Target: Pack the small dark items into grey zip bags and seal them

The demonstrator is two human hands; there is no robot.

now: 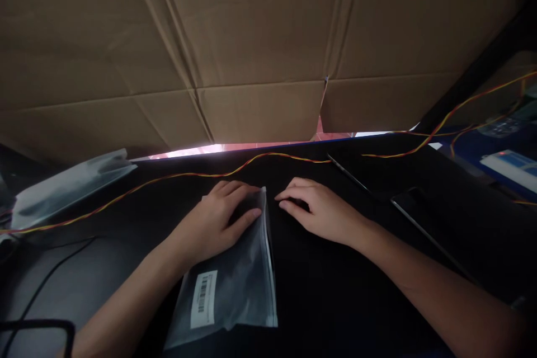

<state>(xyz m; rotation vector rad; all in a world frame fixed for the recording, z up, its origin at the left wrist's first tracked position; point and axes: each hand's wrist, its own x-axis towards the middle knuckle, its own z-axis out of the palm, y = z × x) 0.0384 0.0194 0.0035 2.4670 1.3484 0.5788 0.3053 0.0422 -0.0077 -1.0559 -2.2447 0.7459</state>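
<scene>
A frosted zip bag [239,291] with a white barcode label lies on the black tabletop, its zip edge to the right. My left hand [218,218] rests on the bag's far part, thumb and forefinger at the zip edge, holding it against the table. To the right of the bag, and apart from it, is my right hand [314,207]. Its fingers are bent, with a small gap between thumb and forefinger, and nothing shows between them. What the bag contains is hard to make out.
Another frosted bag [75,184] lies at the far left. A twisted red-and-yellow wire [188,174] crosses behind my hands. Dark, flat phone-like devices [423,218] lie to the right. A large cardboard sheet [260,39] stands behind the table, and a black cable [46,285] runs at the left.
</scene>
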